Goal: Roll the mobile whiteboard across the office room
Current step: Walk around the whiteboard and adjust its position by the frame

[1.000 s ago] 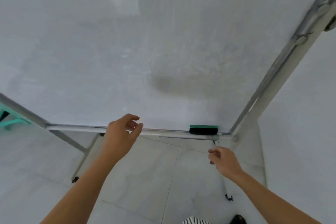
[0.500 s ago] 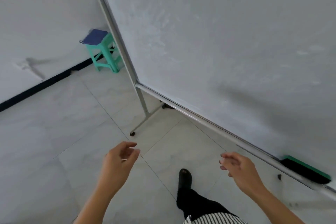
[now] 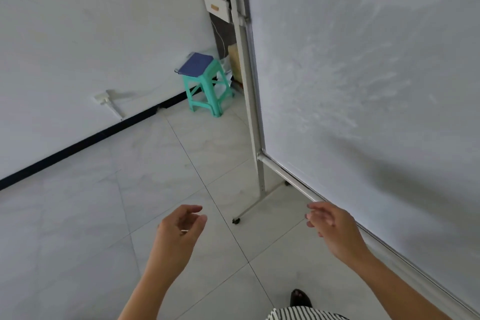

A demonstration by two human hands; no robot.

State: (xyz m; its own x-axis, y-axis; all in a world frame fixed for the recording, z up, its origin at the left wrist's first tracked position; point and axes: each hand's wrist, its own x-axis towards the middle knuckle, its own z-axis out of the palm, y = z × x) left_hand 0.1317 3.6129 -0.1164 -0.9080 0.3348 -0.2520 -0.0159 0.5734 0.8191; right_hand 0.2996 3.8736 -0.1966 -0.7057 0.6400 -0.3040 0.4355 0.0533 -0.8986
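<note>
The mobile whiteboard (image 3: 363, 73) fills the right side of the view, its pale surface smudged. Its left upright post (image 3: 248, 91) runs down to a foot bar with a small black caster (image 3: 236, 221) on the tiled floor. A metal tray rail (image 3: 288, 176) runs along the board's lower edge. My left hand (image 3: 180, 231) hovers over the floor, left of the caster, fingers loosely curled and apart, holding nothing. My right hand (image 3: 331, 226) floats just in front of the tray rail, fingers apart, touching nothing.
A teal plastic stool (image 3: 207, 91) with a blue pad on top stands by the wall beyond the post. Behind it is a grey cabinet (image 3: 220, 13) with a white drawer. A white wall with a black baseboard (image 3: 78, 145) runs along the left. My shoe (image 3: 300, 297) shows below.
The view has swung left, from facing the tray rail and eraser to the board's left post and stool. Both hands came off the rail area and now hang free.
</note>
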